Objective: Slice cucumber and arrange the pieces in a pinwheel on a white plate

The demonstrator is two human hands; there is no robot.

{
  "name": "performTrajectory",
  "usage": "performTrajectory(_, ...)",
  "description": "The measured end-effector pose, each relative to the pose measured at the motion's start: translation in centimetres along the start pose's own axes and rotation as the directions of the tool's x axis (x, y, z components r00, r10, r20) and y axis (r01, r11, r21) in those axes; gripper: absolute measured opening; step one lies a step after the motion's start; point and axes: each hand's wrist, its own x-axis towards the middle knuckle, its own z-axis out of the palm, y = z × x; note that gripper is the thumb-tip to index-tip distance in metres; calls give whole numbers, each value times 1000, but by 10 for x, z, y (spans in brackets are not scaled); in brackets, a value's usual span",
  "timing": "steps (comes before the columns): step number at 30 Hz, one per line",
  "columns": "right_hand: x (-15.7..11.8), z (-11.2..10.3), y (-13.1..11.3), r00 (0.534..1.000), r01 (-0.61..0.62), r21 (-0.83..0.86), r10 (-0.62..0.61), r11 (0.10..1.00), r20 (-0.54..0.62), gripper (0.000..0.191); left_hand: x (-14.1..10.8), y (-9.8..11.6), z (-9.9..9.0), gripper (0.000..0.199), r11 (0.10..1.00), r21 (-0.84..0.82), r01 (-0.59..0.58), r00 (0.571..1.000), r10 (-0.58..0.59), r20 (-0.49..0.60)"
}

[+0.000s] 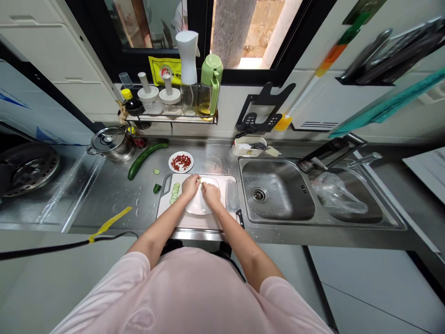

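Note:
A white plate [199,204] rests on the pale cutting board [184,222]. Over its far part, my left hand [191,186] and my right hand [210,194] are close together, fingers pinched on small pale-green pieces that look like cucumber slices. Left of the plate, a row of cucumber slices [174,193] lies on the board. A knife [232,197] lies along the board's right side, its black handle toward me. Beyond the board stands a small plate [181,170] with chopped red pieces. A cucumber end [157,188] and a loose slice [156,171] lie on the counter.
A long cucumber [144,159] and a lidded steel pot [113,144] are at the back left. Bottles and jars stand on a wall rack [174,118]. The double sink [278,195] is at the right, with a plastic bag [337,192] in its far basin.

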Motion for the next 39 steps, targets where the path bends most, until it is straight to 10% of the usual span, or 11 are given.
performTrajectory(24, 3, 7, 4, 994, -76, 152, 86, 985, -60, 35, -7, -14, 9, 18, 983, -163, -87, 983, 58, -173)
performTrajectory(39, -28, 1, 25, 981, -37, 337, 99, 941, -169, 35, -68, -40, -20, 18, 952, -284, -114, 930, 2, -367)
